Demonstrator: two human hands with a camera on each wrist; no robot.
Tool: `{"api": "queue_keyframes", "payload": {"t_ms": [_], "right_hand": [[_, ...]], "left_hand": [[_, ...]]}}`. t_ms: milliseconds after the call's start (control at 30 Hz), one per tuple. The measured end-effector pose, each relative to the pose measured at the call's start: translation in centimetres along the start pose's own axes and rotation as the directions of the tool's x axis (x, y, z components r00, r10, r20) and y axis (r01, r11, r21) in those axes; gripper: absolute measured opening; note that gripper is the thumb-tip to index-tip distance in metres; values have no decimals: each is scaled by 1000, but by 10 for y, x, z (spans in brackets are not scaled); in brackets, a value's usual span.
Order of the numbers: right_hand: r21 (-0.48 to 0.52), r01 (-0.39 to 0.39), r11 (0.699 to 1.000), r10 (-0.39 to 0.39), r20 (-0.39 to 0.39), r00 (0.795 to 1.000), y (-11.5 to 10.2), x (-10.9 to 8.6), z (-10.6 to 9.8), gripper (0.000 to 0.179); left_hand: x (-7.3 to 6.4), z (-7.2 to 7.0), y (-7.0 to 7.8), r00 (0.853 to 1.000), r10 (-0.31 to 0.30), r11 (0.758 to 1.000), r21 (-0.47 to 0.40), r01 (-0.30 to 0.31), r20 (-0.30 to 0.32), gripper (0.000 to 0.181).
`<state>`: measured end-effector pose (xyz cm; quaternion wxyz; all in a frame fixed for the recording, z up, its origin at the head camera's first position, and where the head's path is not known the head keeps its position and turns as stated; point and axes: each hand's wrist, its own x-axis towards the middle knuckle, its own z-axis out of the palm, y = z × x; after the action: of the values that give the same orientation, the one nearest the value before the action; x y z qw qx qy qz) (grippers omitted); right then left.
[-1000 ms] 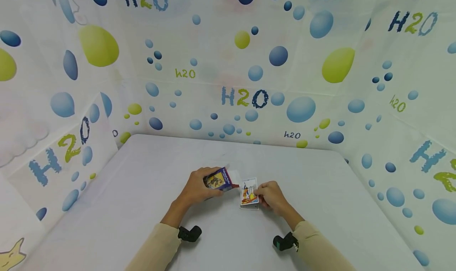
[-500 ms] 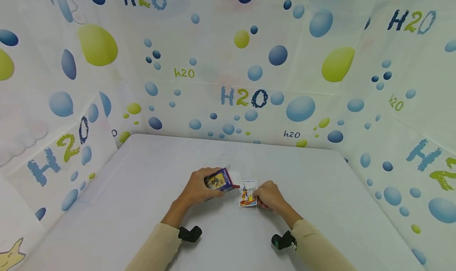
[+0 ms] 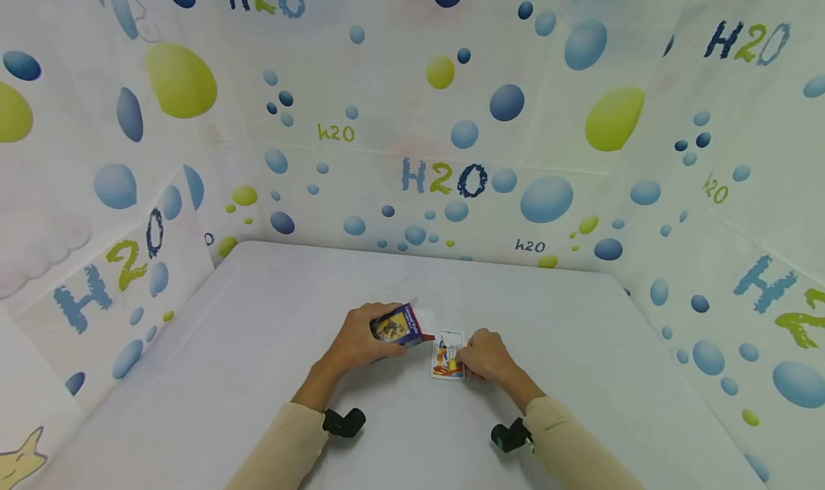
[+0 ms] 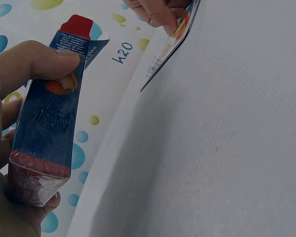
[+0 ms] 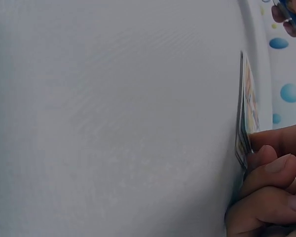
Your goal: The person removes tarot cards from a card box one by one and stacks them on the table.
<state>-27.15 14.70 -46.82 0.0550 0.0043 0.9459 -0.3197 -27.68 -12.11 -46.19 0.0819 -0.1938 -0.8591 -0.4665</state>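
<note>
My left hand point(image 3: 361, 337) grips a dark blue card box point(image 3: 394, 327) with red ends, held above the table. In the left wrist view, the thumb presses the narrow printed side of the box point(image 4: 52, 113), whose red flap stands out at the top. Clear film wraps its lower end. Beside it on the table lie picture cards point(image 3: 446, 355), one on top of another. My right hand point(image 3: 488, 355) pinches the top card at its right edge. In the right wrist view, the index fingertip rests on the card face point(image 5: 250, 94), other fingers curled by the edge; a slim gap shows between the cards.
A white table point(image 3: 258, 311) spreads under both hands. Behind and beside it hang white sheets point(image 3: 387, 89) printed with blue and green drops. A black wrist camera point(image 3: 344, 423) sits on the left wrist, another black camera point(image 3: 511, 435) on the right.
My right hand has brought the top card slightly down and left, so it now lies nearly square over the card beneath. The left hand and box have stayed in place.
</note>
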Motion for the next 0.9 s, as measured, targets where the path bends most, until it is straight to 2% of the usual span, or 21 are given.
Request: {"api": "queue_keyframes", "payload": {"t_ms": [467, 767, 900], "right_hand": [[89, -18, 996, 19, -1, 1000, 3, -3, -2, 28], [114, -29, 993, 35, -58, 998, 10, -1, 3, 31], [156, -41, 987, 53, -71, 996, 10, -2, 4, 32]], "left_hand": [[3, -1, -2, 1000, 2, 1000, 11, -2, 12, 75], [4, 0, -1, 1000, -7, 1000, 12, 7, 22, 76], [4, 0, -1, 1000, -11, 1000, 4, 11, 21, 76]]}}
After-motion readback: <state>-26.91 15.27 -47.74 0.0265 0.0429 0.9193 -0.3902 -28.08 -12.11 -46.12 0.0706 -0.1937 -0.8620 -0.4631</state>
